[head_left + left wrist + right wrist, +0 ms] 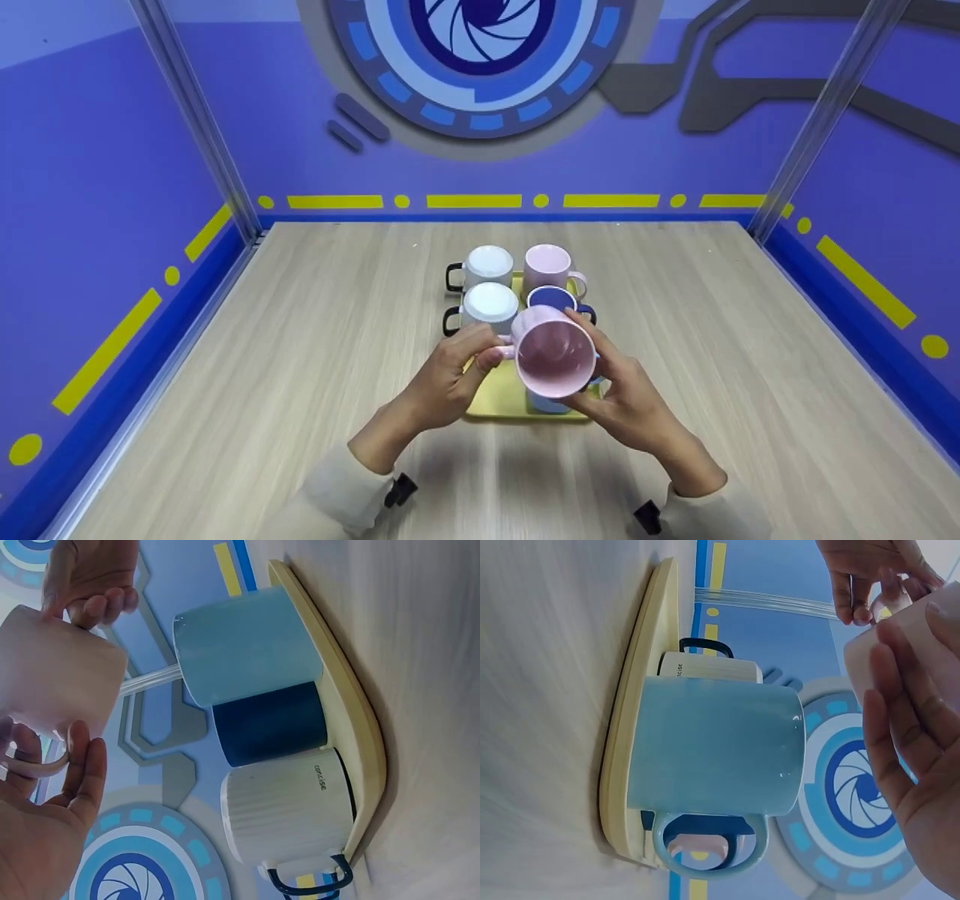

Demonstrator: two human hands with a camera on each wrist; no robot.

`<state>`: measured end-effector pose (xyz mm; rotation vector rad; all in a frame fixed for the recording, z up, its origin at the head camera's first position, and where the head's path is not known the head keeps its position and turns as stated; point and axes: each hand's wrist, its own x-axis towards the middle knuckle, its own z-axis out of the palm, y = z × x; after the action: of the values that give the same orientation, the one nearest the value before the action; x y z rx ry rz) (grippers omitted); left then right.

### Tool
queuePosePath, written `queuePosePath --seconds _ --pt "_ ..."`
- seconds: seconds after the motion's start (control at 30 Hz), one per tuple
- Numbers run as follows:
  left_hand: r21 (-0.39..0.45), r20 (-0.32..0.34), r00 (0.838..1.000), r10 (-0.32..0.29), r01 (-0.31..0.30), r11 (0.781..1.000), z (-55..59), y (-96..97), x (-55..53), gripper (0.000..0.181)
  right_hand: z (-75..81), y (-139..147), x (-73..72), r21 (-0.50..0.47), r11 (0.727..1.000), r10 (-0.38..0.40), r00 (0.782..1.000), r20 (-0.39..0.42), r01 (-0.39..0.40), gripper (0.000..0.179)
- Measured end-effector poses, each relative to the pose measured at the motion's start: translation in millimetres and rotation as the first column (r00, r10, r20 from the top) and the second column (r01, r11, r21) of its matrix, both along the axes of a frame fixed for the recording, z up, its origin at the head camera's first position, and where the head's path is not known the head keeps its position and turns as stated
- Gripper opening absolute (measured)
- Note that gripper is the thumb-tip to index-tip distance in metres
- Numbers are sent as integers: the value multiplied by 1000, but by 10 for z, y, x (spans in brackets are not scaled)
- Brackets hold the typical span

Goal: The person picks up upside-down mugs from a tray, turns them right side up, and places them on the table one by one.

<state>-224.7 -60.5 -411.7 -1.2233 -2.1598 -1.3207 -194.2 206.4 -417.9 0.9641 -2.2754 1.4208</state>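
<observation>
A pink mug (555, 358) is held above the tray, tilted so its open mouth faces the head camera. My left hand (444, 381) pinches its handle, which points left. Against the other side of the mug rests my right hand (634, 401), fingers and thumb curled round the body. Below it, a light blue mug (247, 645) stands on the yellow tray (493, 399), partly hidden in the head view. Just behind the held mug is a navy mug (552, 298).
On the tray's left stand two white mugs with black handles, the nearer white mug (490, 304) and the farther white mug (489, 264). Another pink mug (547, 262) is at the back right. Wooden table (337, 300) surrounds the tray, with blue panels (97, 225) at the sides and back.
</observation>
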Motion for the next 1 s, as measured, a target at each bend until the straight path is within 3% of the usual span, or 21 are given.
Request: queuePosePath --seconds 0.17,0.27,0.5,0.77,0.93,1.0 --pt "43 92 996 -19 15 999 15 19 19 18 11 -5 7 21 998 -56 998 -36 57 85" --pt "61 187 982 -30 19 998 31 27 22 24 14 -9 20 33 995 -93 995 -35 94 73" --pt "151 410 908 -83 23 988 69 72 33 43 41 -33 47 46 989 -140 990 19 139 52" --pt "182 487 867 -100 12 983 65 131 17 44 40 -58 47 63 986 -158 986 55 154 45" --pt "191 577 805 -140 34 981 76 139 12 41 37 -73 51 82 987 -150 983 105 141 44" --pt "194 598 787 -152 41 980 88 137 11 38 37 -77 50 91 987 -146 982 117 136 41"
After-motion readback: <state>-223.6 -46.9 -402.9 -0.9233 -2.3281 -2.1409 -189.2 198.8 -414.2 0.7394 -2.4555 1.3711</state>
